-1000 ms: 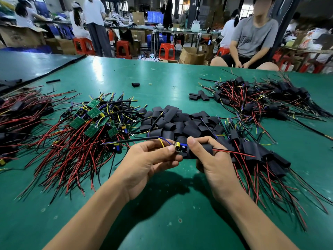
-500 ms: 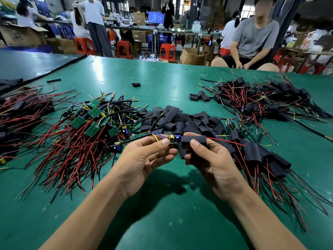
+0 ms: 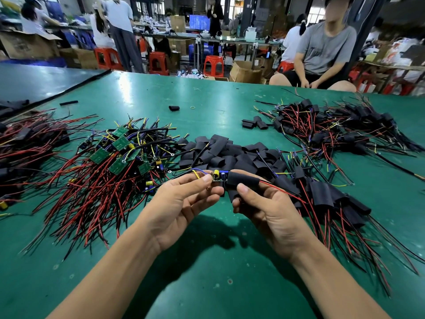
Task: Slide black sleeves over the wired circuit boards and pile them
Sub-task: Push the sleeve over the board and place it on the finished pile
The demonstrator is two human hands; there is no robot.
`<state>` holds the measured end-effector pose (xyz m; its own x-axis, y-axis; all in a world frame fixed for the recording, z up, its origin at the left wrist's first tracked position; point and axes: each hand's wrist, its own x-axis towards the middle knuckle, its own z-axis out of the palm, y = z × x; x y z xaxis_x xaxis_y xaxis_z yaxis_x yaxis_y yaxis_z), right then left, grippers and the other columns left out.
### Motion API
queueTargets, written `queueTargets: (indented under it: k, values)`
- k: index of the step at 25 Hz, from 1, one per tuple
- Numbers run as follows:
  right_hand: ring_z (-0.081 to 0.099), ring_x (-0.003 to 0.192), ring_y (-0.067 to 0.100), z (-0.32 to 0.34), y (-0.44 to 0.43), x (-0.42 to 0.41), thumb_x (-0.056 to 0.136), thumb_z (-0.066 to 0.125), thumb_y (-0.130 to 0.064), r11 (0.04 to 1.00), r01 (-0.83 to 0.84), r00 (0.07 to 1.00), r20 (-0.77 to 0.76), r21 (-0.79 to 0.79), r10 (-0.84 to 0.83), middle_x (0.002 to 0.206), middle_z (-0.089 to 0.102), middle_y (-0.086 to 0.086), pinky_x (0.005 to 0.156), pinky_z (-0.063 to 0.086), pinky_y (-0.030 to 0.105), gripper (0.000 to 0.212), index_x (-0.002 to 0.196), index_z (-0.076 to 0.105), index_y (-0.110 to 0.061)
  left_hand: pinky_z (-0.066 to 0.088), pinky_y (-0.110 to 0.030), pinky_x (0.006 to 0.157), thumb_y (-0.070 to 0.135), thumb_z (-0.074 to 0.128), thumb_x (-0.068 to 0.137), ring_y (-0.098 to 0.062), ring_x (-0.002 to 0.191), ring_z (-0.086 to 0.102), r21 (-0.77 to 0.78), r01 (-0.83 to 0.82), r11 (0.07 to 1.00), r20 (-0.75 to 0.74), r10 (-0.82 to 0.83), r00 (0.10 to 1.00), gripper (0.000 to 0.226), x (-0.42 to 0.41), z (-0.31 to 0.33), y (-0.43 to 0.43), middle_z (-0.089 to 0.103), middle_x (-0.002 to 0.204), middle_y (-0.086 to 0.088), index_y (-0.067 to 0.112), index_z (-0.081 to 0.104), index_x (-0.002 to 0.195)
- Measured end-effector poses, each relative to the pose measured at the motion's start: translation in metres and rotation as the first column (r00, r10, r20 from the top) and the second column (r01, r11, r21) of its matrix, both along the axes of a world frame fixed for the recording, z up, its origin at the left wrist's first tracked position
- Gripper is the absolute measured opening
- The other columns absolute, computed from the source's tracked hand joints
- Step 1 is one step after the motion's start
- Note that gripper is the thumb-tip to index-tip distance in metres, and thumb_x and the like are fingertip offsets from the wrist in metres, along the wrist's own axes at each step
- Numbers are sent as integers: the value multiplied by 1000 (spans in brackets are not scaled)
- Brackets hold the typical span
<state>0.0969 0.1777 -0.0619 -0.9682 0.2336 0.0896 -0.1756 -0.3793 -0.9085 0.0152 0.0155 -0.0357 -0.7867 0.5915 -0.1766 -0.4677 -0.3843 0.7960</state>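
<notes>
My left hand (image 3: 184, 201) pinches the left end of a small wired circuit board (image 3: 219, 176) with yellow and blue parts. My right hand (image 3: 264, 208) grips a black sleeve (image 3: 243, 180) that covers the board's right end, red and black wires trailing out to the right. A heap of empty black sleeves (image 3: 230, 153) lies just behind my hands. Bare green boards with red and black wires (image 3: 110, 166) are piled to the left. Sleeved boards (image 3: 326, 196) lie in a pile to the right.
The green table (image 3: 207, 272) stretches ahead. Another sleeved pile (image 3: 340, 127) sits at the far right, a dark wire bundle (image 3: 27, 143) at the far left. A loose sleeve (image 3: 174, 108) lies mid-table. A seated person (image 3: 322, 56) is at the far edge.
Both hands have lifted slightly and moved forward with the board. The sleeve now sits further onto the board's right end, and the board shows more plainly between my hands.
</notes>
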Motion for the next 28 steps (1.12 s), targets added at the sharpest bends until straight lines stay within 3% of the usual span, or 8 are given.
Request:
queueTargets:
  k: [8, 14, 18, 22, 25, 28]
  values:
    - [61, 65, 12, 0, -4, 1, 74, 79, -26, 999, -34, 999, -1, 36, 34, 95, 74, 5, 65, 54, 24, 36, 108, 77, -16, 58, -21, 56, 15, 76, 67, -17, 66, 72, -56, 69, 996, -17, -70, 997, 10, 0, -2, -3, 73, 79, -12, 11, 78, 75]
    - [61, 68, 13, -1, 0, 5, 77, 80, -25, 985, -39, 999, 3, 168, 39, 95, 73, 2, 68, 53, 23, 35, 111, 75, -19, 58, -26, 60, 14, 76, 69, -24, 65, 71, -150, 54, 987, -189, -83, 979, 26, 3, -3, -4, 71, 83, -17, 1, 73, 92]
    - [57, 70, 13, -1, 3, 4, 79, 80, -27, 985, -51, 999, 10, 167, 50, 100, 72, 4, 67, 51, 23, 43, 119, 71, -16, 59, -29, 60, 15, 71, 77, -25, 67, 71, -94, 107, 990, -119, -118, 986, 29, 3, 0, -4, 71, 91, -17, 2, 72, 103]
    - [64, 81, 12, -2, 3, 5, 83, 78, -25, 959, -84, 996, 21, 270, 81, 104, 74, 4, 75, 54, 24, 37, 119, 71, -18, 59, -31, 55, 18, 74, 72, -26, 66, 71, -174, 74, 982, -147, -100, 984, 21, 4, -2, -3, 72, 87, -17, 8, 70, 90]
    - [66, 74, 9, 0, -3, 4, 81, 79, -25, 982, -82, 996, 33, 171, 77, 99, 73, 5, 67, 52, 20, 37, 116, 72, -16, 58, -31, 55, 20, 75, 70, -27, 66, 71, -197, 63, 978, -166, -97, 981, 22, 3, -3, -3, 72, 86, -19, 9, 70, 89]
    - [51, 53, 11, 4, -7, 5, 79, 78, -46, 994, -97, 988, 127, 40, 91, 84, 66, 8, 51, 43, 22, 41, 107, 75, -16, 57, -28, 52, 22, 75, 71, -24, 62, 69, -213, 25, 977, -237, -76, 969, 22, 1, -5, -3, 72, 85, -16, 10, 72, 89]
